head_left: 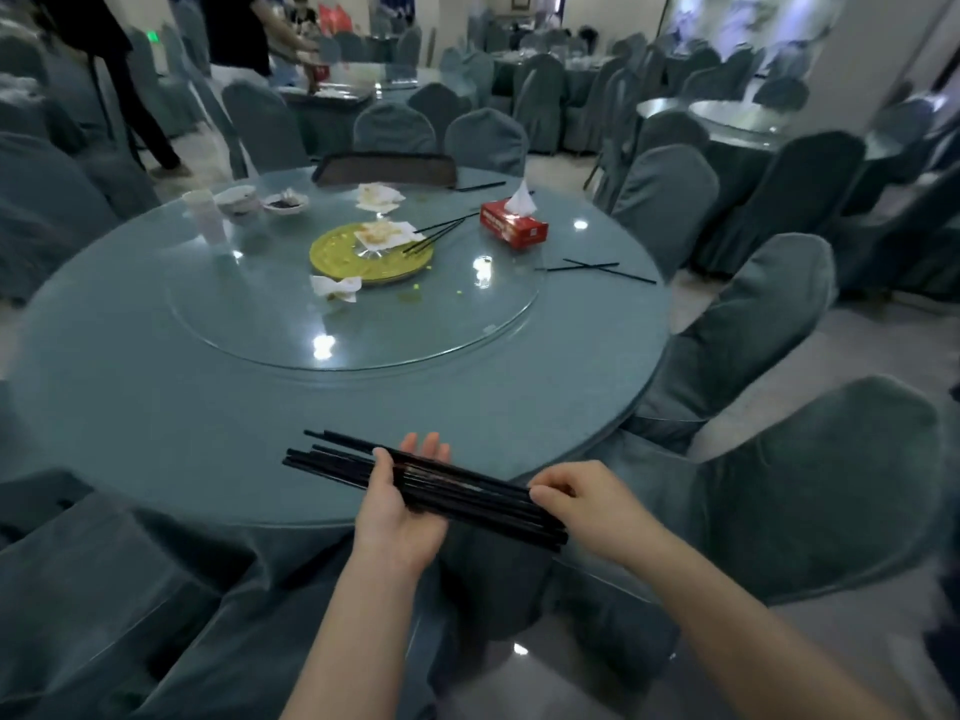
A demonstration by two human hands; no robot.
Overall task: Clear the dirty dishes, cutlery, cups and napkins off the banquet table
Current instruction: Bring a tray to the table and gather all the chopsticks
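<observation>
Midway through gathering cutlery: my left hand (400, 504) cradles a bundle of chopsticks (457, 491) above the near tabletop (156, 407) edge, thumb over it, while my right hand (582, 504) fingers pinch its end. Next, I judge, I reach for the loose chopsticks (597, 267) at the far right, well apart from the bundle.

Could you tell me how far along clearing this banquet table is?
Done: the near side of the table is bare. In hand: both hands, left hand and right hand, hold a bundle of chopsticks. Left: yellow plate, napkins, bowls, cup, loose chopsticks.
</observation>
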